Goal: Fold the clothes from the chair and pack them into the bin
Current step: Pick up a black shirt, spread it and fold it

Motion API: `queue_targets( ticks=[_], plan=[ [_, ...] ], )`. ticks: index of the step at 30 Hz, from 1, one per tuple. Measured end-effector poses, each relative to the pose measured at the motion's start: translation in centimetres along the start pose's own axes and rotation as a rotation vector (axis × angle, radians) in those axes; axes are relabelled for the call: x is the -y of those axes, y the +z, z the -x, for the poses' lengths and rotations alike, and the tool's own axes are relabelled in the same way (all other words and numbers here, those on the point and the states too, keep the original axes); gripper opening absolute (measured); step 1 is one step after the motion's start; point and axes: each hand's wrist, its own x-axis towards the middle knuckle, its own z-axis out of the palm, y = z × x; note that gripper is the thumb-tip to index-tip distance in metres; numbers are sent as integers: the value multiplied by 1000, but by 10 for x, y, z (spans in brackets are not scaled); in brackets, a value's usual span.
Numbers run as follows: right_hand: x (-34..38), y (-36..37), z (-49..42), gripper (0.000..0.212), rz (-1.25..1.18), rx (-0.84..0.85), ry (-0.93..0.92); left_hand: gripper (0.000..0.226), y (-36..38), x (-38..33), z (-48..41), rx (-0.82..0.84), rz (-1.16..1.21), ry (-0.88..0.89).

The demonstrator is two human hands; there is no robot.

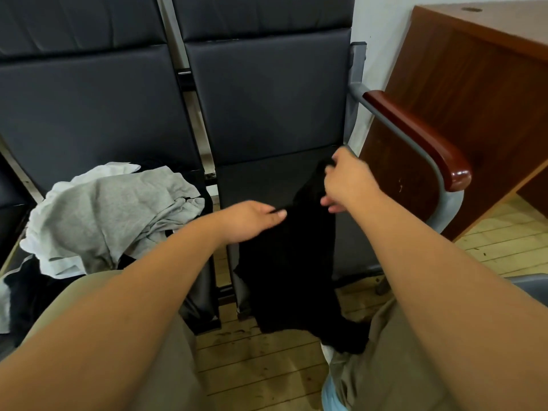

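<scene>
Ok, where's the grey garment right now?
In the head view, the grey garment lies crumpled on the left chair, just left of the left hand, which holds the black garment.

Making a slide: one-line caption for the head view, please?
Left hand and right hand hold a black garment over a chair; grey clothes lie heaped beside.

Head cam, I see: left hand (252, 221) pinching near edge of black garment (290, 262). Right hand (347, 182) gripping its upper corner, slightly blurred. Garment drapes off front of right chair (261, 114), hangs down to wood floor (267, 360) between knees. Grey clothes (112, 209) heaped on left chair (89, 114), dark item under them. Wooden armrest (415, 134) right of garment, brown desk (474, 84) beyond. Pale blue object (330, 393) at bottom edge, can't identify.
</scene>
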Motion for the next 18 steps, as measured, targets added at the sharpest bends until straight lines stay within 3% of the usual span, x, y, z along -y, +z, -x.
queue_targets(
  ticks=[3,6,9,11,13,15,18],
  plan=[
    [3,-18,-3,7,-266,-307,-169,44,-14,-3,7,-46,161,-6],
    [1,-31,-7,7,-333,-491,-288,33,-31,-1,14,65,149,37],
    [-1,-40,-11,9,-321,-622,-360,43,-46,8,15,59,-187,-39],
    [-2,-44,-12,10,-352,-660,-388,45,-49,17,14,17,-472,-130],
    [-1,-47,-12,10,-345,-687,-403,38,-52,25,13,-22,-540,-223],
    [-2,-49,-12,12,-321,-656,-349,31,-55,27,16,-71,-433,-265],
    [-13,-48,-19,6,-375,-496,-98,15,-50,14,26,-157,-53,-178]
  ],
)
